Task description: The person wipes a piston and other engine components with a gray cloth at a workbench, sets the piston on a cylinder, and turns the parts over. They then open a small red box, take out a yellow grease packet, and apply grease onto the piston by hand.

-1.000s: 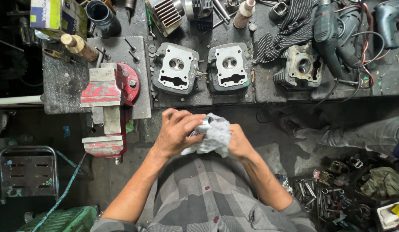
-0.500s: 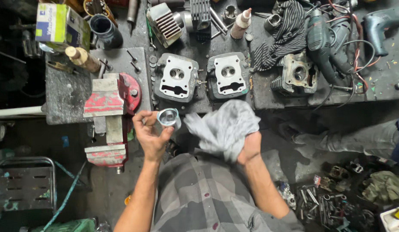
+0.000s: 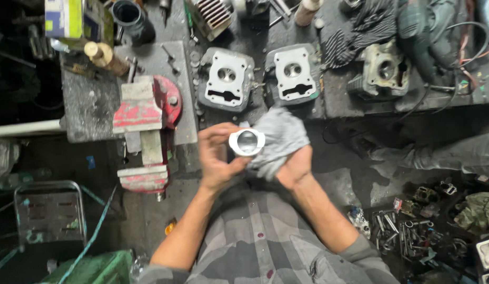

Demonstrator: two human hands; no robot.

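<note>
Left hand (image 3: 215,160) closes around a short, shiny hollow metal cylinder (image 3: 246,142) (likely rigid, slippery; grip its outer wall). Right hand (image 3: 293,167) clutches a soft crumpled grey rag (image 3: 282,134) beside 2 grey cylinder heads (image 3: 224,79).

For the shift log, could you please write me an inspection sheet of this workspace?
Surface: dark, grimy workbench.
Job's things: short shiny metal cylinder; grey rag.
Clutter: red bench vise, two cylinder heads, a third engine part, loose parts on floor.
Hands: left hand holds the cylinder; right hand holds the rag against it.
Cables: power tool cord on bench.
Surroundings: metal stool, green crate.
</note>
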